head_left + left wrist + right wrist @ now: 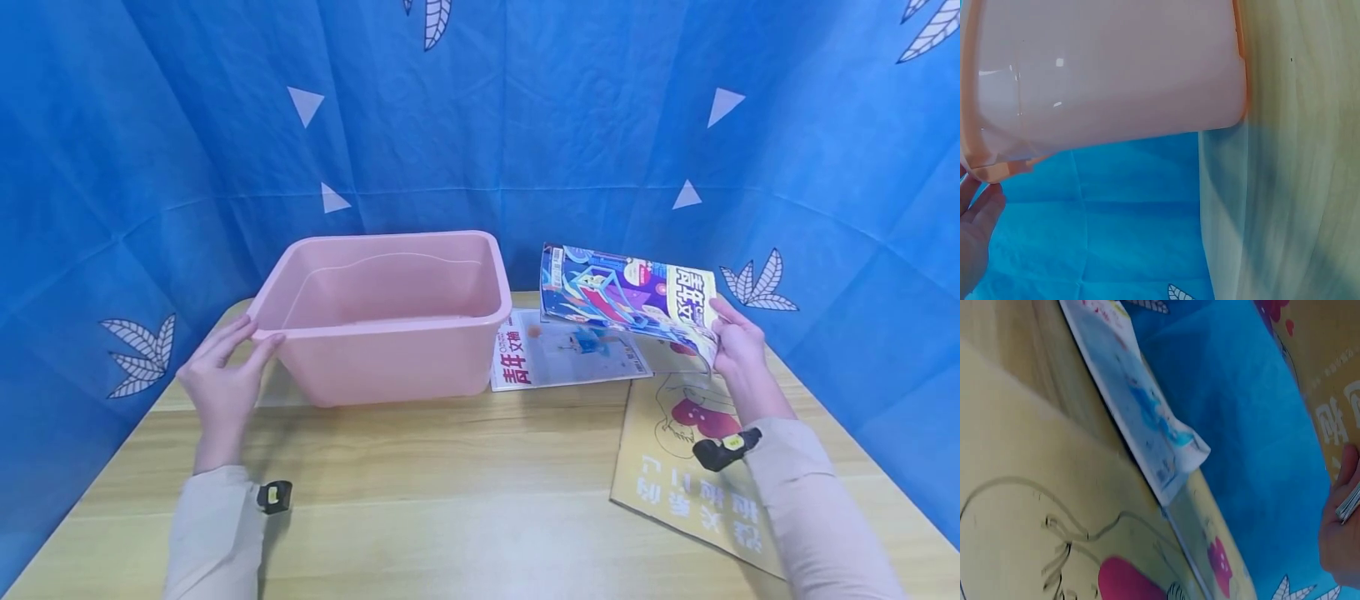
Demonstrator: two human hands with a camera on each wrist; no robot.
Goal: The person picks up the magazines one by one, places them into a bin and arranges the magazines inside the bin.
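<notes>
My left hand (225, 383) holds the front left corner of a pink plastic bin (390, 362), its thumb and fingers at the rim. In the left wrist view, the fingers (984, 209) meet that rim beside the bin's wall (1116, 69). My right hand (738, 342) grips the right end of a blue and purple magazine (622, 287), raised over the table and bending a little. The magazine's brownish underside (1335, 369), with white characters, faces the right wrist view. Beneath it lie a pale magazine (570, 354) with red characters and a yellow book (675, 467), partly covered by my right forearm.
The wooden table (420, 500) carries everything. Blue curtain (600, 125) with leaf and triangle prints hangs behind and along both sides. The bin's right wall stands close against the pale magazine's left edge.
</notes>
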